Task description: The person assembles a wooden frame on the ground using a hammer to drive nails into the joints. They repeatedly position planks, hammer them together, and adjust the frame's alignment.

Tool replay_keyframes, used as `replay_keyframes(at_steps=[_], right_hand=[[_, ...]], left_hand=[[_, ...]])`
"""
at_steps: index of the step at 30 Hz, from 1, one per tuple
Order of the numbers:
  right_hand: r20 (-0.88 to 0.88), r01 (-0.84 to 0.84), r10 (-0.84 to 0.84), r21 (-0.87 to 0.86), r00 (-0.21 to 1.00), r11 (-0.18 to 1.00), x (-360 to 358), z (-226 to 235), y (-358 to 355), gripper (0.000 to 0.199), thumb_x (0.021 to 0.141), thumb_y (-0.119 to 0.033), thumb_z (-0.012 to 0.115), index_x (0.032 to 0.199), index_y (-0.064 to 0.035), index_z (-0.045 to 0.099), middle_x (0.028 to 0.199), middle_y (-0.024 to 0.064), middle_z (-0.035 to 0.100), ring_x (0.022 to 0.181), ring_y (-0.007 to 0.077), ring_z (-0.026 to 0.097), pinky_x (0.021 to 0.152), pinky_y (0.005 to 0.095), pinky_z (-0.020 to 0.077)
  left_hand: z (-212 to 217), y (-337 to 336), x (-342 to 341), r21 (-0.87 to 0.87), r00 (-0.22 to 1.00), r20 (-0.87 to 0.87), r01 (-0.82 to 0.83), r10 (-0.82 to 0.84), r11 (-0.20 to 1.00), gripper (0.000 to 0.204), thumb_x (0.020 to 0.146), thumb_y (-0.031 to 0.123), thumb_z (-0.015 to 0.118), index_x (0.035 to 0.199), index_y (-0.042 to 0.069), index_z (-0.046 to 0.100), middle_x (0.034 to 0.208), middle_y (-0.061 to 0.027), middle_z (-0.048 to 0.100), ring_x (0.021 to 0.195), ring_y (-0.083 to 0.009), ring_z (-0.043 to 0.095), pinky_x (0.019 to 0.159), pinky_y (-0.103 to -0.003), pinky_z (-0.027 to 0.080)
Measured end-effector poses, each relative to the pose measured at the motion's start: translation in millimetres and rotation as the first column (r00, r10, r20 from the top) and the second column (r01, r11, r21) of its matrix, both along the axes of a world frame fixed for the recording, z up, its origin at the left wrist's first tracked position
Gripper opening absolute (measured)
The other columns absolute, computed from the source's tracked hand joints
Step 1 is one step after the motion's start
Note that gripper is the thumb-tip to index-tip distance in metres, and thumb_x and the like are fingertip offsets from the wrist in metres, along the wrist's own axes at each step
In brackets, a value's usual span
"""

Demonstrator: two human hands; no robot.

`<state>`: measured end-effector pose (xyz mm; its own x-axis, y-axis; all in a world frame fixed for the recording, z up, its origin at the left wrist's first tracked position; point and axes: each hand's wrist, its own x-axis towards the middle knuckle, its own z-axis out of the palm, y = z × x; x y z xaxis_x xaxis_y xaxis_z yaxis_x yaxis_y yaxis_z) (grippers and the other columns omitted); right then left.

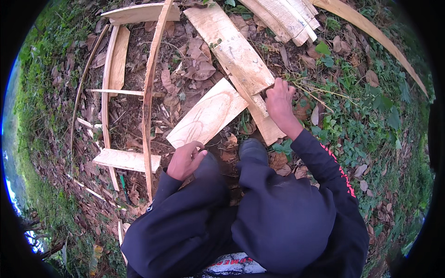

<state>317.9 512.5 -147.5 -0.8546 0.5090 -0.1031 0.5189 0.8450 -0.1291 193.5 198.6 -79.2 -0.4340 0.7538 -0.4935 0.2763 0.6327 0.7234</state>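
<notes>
My right hand (280, 103) is at the near right corner of a pale wooden board (244, 65), its fingers curled against the board's end. This board lies lengthwise over other planks (264, 121) on the ground. My left hand (185, 161) rests by my left knee with its fingers curled in, and nothing shows in it. Just beyond it, a wide board with curved grain (207, 112) lies slanted, its far corner against the stacked planks. The undersides of both hands are hidden.
Long thin wooden strips (147, 97) and short boards (127, 160) lie to the left. More slats (282, 18) are piled at the far right, beside a long curved strip (371, 32). Dry leaves and green plants (352, 125) cover the ground. My boots (253, 150) stand close to the boards.
</notes>
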Motion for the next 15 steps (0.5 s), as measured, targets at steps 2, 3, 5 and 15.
replay_keyframes(at_steps=[2, 3, 5, 15], right_hand=[[-0.074, -0.029, 0.029, -0.001, 0.997, 1.000, 4.4, -5.0, 1.2, 0.013, 0.080, -0.008, 0.057, 0.073, -0.0014, 0.066, 0.098, 0.0125, 0.050, 0.099, 0.0288, 0.048, 0.086, 0.0450, 0.0340], [-0.104, -0.023, 0.025, 0.016, 0.994, 1.000, 5.7, -8.3, 1.6, 0.013, 0.080, -0.007, 0.056, 0.072, -0.0002, 0.063, 0.097, 0.0136, 0.049, 0.097, 0.0289, 0.048, 0.085, 0.0449, 0.0349], [-0.114, -0.023, 0.024, 0.008, 0.993, 1.000, 3.5, -6.3, 0.7, 0.013, 0.080, -0.006, 0.056, 0.071, 0.0000, 0.063, 0.097, 0.0135, 0.049, 0.097, 0.0290, 0.048, 0.085, 0.0447, 0.0351], [-0.187, -0.035, -0.026, -0.316, 0.982, 0.948, 19.1, 3.2, 35.2, 0.011, 0.072, -0.010, 0.069, 0.069, -0.0005, 0.064, 0.090, 0.0128, 0.049, 0.089, 0.0303, 0.054, 0.075, 0.0428, 0.0440]], left_hand=[[-3.7, -0.1, 1.7, 0.005, 1.000, 0.013, -0.012, 0.012, 1.000, 0.021, 0.089, 0.019, 0.068, 0.101, 0.002, 0.064, 0.065, -0.0093, 0.058, 0.056, -0.0209, 0.055, 0.056, -0.033, 0.044], [-4.3, 0.8, 3.1, 0.000, 1.000, 0.022, -0.015, 0.015, 1.000, 0.020, 0.088, 0.017, 0.068, 0.100, 0.002, 0.064, 0.064, -0.0102, 0.058, 0.057, -0.0224, 0.056, 0.056, -0.034, 0.044], [-4.7, 0.3, 3.7, 0.000, 0.999, 0.026, -0.023, 0.023, 1.000, 0.020, 0.088, 0.016, 0.068, 0.100, 0.001, 0.064, 0.064, -0.0102, 0.057, 0.057, -0.0223, 0.056, 0.056, -0.035, 0.044], [-7.6, -0.9, 1.9, 0.024, 1.000, -0.016, -0.017, 0.017, 1.000, 0.020, 0.089, 0.018, 0.068, 0.100, 0.002, 0.065, 0.062, -0.0077, 0.054, 0.053, -0.0181, 0.051, 0.053, -0.032, 0.041]])
